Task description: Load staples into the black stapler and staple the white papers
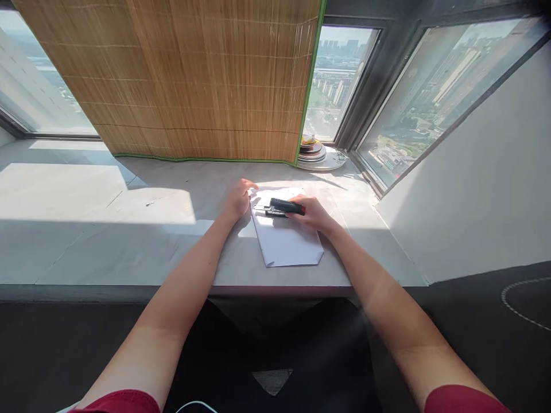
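Note:
A black stapler [284,206] lies across the upper part of a white stack of paper [289,244], its jaw pointing left with a gap between its two arms. My right hand [310,212] is closed around the stapler's right end. At the paper's far left corner, my left hand [237,201] has its fingers curled over the edge, pinching it. The near corners of the paper look bent or folded. Where the stapler's lower arm meets the sheets is hard to make out.
A bamboo blind [202,86] with green edging hangs just beyond my hands. Stacked plates [321,160] stand by the window at the back right. The pale sill [107,252] ends at a front edge near me, and a white wall [469,172] bounds the right.

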### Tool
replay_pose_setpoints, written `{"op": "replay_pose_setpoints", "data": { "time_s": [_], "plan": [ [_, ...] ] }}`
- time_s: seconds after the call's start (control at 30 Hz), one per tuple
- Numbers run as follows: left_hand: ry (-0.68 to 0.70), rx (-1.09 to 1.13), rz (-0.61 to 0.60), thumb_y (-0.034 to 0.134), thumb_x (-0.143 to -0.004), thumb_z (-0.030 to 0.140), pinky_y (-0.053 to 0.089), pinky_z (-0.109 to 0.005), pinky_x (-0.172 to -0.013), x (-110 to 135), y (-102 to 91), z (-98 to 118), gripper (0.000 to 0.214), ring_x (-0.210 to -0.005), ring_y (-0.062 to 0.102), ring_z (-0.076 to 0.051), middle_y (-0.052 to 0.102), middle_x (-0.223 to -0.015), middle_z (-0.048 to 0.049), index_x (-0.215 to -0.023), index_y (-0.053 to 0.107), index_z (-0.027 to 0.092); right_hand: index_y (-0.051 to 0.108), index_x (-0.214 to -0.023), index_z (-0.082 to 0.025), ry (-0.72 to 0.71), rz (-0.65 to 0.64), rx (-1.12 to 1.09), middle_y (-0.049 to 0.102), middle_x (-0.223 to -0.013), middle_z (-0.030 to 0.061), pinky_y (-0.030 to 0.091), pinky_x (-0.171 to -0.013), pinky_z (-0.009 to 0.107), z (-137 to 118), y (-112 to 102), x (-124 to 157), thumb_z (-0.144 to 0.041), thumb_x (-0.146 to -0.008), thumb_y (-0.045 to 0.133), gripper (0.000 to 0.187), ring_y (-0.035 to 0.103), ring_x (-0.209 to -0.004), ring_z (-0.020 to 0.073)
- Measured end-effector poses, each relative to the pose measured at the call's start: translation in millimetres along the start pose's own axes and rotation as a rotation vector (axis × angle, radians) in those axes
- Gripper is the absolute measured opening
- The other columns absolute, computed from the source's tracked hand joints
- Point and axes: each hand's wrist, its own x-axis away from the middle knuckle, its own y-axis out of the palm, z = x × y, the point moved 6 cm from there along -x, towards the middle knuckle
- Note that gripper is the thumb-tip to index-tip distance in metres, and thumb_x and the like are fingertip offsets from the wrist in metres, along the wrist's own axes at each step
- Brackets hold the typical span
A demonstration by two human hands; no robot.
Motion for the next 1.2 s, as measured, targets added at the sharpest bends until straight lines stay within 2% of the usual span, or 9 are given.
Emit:
{"op": "replay_pose_setpoints", "data": {
  "time_s": [0.13, 0.23, 0.33, 0.4, 0.57, 0.8, 0.97, 1.07, 1.2],
  "plan": [
    [-0.105, 0.392, 0.181, 0.051, -0.103, 0.041, 0.055, -0.049, -0.107, 5.6, -4.0, 9.2, 0.027, -0.117, 0.068, -0.030, 0.076, -0.118, -0.0107, -0.099, 0.073, 0.025, 0.081, -0.119, -0.025, -0.052, 0.266, 0.066, 0.082, -0.104, 0.0048, 0.061, -0.080, 0.038, -7.6, -13.1, 3.4, -0.038, -0.096, 0.074, 0.028, 0.074, -0.088, 0.0232],
    [-0.406, 0.806, -0.054, 0.041, -0.106, 0.064, 0.059, -0.053, -0.103, 10.3, 20.7, 4.4, 0.053, -0.121, 0.071, -0.034, 0.075, -0.123, -0.0179, -0.108, 0.072, 0.021, 0.078, -0.130, -0.027, -0.207, 0.372, 0.199, 0.082, -0.124, 0.0075, 0.064, -0.097, 0.046, -21.4, -17.2, 4.4, -0.031, -0.103, 0.066, 0.030, 0.075, -0.113, 0.0275],
    [-0.636, 1.000, -0.339, 0.031, -0.103, 0.079, 0.060, -0.056, -0.104, 18.9, 38.6, 3.8, 0.075, -0.127, 0.070, -0.039, 0.076, -0.122, -0.0233, -0.110, 0.073, 0.017, 0.077, -0.136, -0.033, -0.345, 0.309, 0.337, 0.080, -0.131, 0.0046, 0.060, -0.109, 0.052, -31.2, -10.1, 4.0, -0.022, -0.106, 0.063, 0.034, 0.070, -0.128, 0.0280],
    [-0.676, 1.026, -0.418, 0.030, -0.103, 0.081, 0.060, -0.055, -0.104, 21.1, 39.2, 3.0, 0.080, -0.126, 0.070, -0.040, 0.077, -0.120, -0.0239, -0.113, 0.074, 0.015, 0.075, -0.138, -0.037, -0.398, 0.226, 0.426, 0.080, -0.132, 0.0011, 0.059, -0.111, 0.052, -33.9, -1.7, 3.9, -0.017, -0.106, 0.062, 0.040, 0.069, -0.128, 0.0267],
    [-0.659, 0.958, -0.468, 0.036, -0.104, 0.081, 0.066, -0.051, -0.093, 22.0, 35.5, -1.3, 0.080, -0.114, 0.076, -0.038, 0.080, -0.108, -0.0234, -0.111, 0.076, 0.012, 0.072, -0.143, -0.040, -0.438, 0.090, 0.514, 0.077, -0.139, -0.0022, 0.055, -0.113, 0.052, -35.1, 16.7, 2.6, -0.007, -0.105, 0.059, 0.052, 0.068, -0.128, 0.0254],
    [-0.640, 1.064, -0.282, 0.055, -0.104, 0.047, 0.058, -0.057, -0.118, 16.5, 29.0, -7.1, 0.050, -0.137, 0.068, -0.038, 0.073, -0.134, -0.0250, -0.136, 0.068, 0.011, 0.082, -0.124, -0.027, -0.030, 0.435, 0.050, 0.084, -0.113, 0.0057, 0.062, -0.087, 0.046, -7.8, -19.8, 4.6, -0.030, -0.094, 0.077, 0.030, 0.074, -0.105, 0.0298],
    [-0.471, 1.063, -0.146, 0.060, -0.084, 0.009, 0.043, -0.058, -0.133, 11.3, 16.7, 4.2, 0.065, -0.153, 0.055, -0.034, 0.067, -0.149, -0.0188, -0.149, 0.060, 0.014, 0.086, -0.112, -0.022, 0.134, 0.104, -0.376, 0.084, -0.103, 0.0049, 0.062, -0.083, 0.040, 6.7, -9.2, 4.8, -0.042, -0.076, 0.091, 0.042, 0.077, -0.098, 0.0295],
    [-0.356, 1.018, -0.248, 0.063, -0.092, 0.011, 0.039, -0.059, -0.134, 12.8, 19.6, 19.4, 0.044, -0.149, 0.060, -0.033, 0.070, -0.148, -0.0179, -0.135, 0.067, 0.015, 0.087, -0.109, -0.023, 0.116, -0.063, -0.370, 0.084, -0.101, 0.0045, 0.061, -0.084, 0.039, 5.9, 5.0, 2.2, -0.042, -0.075, 0.092, 0.039, 0.077, -0.096, 0.0281],
    [-0.283, 0.881, -0.320, 0.074, -0.096, 0.024, 0.048, -0.057, -0.128, 16.5, 27.3, 29.4, 0.029, -0.137, 0.070, -0.033, 0.075, -0.140, -0.0187, -0.124, 0.074, 0.016, 0.085, -0.114, -0.025, 0.037, -0.096, -0.258, 0.083, -0.109, 0.0054, 0.061, -0.088, 0.041, 4.8, 11.0, -3.6, -0.046, -0.082, 0.088, 0.039, 0.076, -0.102, 0.0279]
  ]
}}
